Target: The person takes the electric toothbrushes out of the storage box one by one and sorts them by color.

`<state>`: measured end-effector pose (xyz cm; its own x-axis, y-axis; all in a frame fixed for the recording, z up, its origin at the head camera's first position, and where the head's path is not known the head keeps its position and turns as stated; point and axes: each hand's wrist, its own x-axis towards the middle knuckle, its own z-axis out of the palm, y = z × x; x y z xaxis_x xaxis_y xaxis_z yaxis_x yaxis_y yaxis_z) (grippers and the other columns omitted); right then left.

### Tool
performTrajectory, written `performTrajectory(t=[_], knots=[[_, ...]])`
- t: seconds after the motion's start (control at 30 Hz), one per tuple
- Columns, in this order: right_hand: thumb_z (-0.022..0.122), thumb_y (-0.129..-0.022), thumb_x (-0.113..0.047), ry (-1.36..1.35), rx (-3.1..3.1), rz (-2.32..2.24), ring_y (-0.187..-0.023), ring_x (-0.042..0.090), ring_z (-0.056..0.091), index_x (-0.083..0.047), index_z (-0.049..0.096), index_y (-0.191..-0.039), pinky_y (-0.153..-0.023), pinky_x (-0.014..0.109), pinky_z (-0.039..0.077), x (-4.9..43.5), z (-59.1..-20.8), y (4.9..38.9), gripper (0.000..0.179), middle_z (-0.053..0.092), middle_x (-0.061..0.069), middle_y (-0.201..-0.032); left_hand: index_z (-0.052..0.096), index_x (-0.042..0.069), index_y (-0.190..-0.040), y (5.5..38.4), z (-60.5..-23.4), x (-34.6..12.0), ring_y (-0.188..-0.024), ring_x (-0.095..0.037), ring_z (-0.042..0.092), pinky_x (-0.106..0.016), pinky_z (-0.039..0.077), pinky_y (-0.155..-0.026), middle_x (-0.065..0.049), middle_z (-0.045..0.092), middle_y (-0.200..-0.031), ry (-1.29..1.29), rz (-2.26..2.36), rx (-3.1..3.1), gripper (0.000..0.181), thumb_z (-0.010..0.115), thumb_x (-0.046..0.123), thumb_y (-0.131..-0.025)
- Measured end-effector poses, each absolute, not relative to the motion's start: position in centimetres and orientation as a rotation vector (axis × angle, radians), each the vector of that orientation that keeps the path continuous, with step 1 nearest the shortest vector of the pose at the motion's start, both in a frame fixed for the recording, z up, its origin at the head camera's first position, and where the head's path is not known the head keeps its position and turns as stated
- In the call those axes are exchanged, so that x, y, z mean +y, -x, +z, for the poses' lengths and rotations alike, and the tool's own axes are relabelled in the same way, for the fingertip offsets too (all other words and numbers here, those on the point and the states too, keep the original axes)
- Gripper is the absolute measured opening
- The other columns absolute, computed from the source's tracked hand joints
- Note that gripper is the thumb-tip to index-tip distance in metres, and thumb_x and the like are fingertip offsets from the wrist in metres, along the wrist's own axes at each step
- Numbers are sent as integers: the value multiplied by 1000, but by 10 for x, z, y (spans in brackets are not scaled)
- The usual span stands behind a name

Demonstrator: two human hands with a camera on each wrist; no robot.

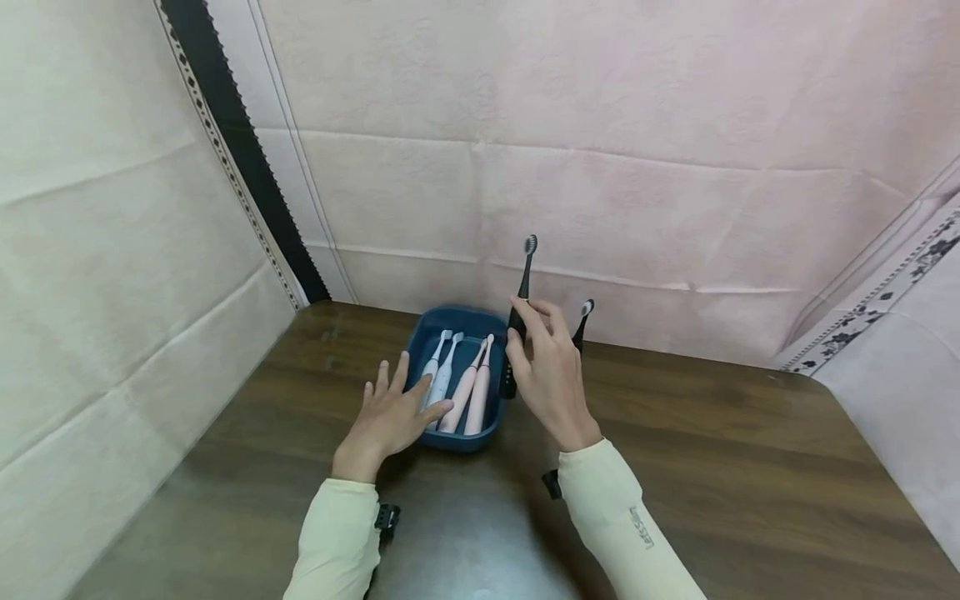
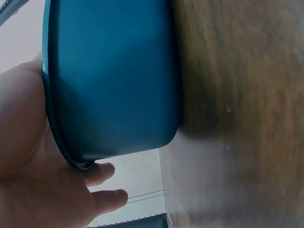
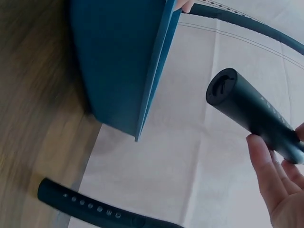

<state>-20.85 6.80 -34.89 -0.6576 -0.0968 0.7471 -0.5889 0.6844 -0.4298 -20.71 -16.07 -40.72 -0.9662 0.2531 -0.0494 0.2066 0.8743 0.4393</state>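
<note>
A dark blue bin (image 1: 459, 444) stands near the table's far edge. Two pale blue electric toothbrushes (image 1: 444, 379) and two pink ones (image 1: 479, 398) lie side by side in it, heads toward the back. My left hand (image 1: 386, 421), fingers spread, rests on the bin's left rim; the left wrist view shows the palm against the bin (image 2: 114, 80). My right hand (image 1: 553, 379) pinches a black electric toothbrush (image 1: 524, 279), head up, beside the bin's right wall. In the right wrist view, the base of this toothbrush (image 3: 247, 107) hangs above the table.
A second black electric toothbrush (image 1: 586, 310) stands upright on the table, partly hidden behind my right hand; its row of buttons faces the right wrist view. Brown wood table (image 1: 675, 442) surrounds the bin. Pale cloth (image 1: 600, 200) hangs behind and at both sides.
</note>
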Motion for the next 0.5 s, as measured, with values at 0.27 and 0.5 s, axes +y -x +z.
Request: performTrajectory(t=[0.27,0.5], knots=[[63,-97,0,-615,-2092,862,-74,23,63,-7,57,-143,-57,26,58,81,-352,197,47,49,21,-135,43,14,-155,206,-406,-162,-150,-51,-8,-69,3,-116,-21,-3,-168,-371,669,2939,70,47,59,-102],[64,-95,4,-635,-2059,829,-77,24,64,-5,57,-141,-58,28,59,93,-359,196,47,47,22,-133,43,13,-156,207,-406,-162,-150,-51,-9,-70,2,-116,-22,-3,-168,-383,684,2933,71,46,60,-102]])
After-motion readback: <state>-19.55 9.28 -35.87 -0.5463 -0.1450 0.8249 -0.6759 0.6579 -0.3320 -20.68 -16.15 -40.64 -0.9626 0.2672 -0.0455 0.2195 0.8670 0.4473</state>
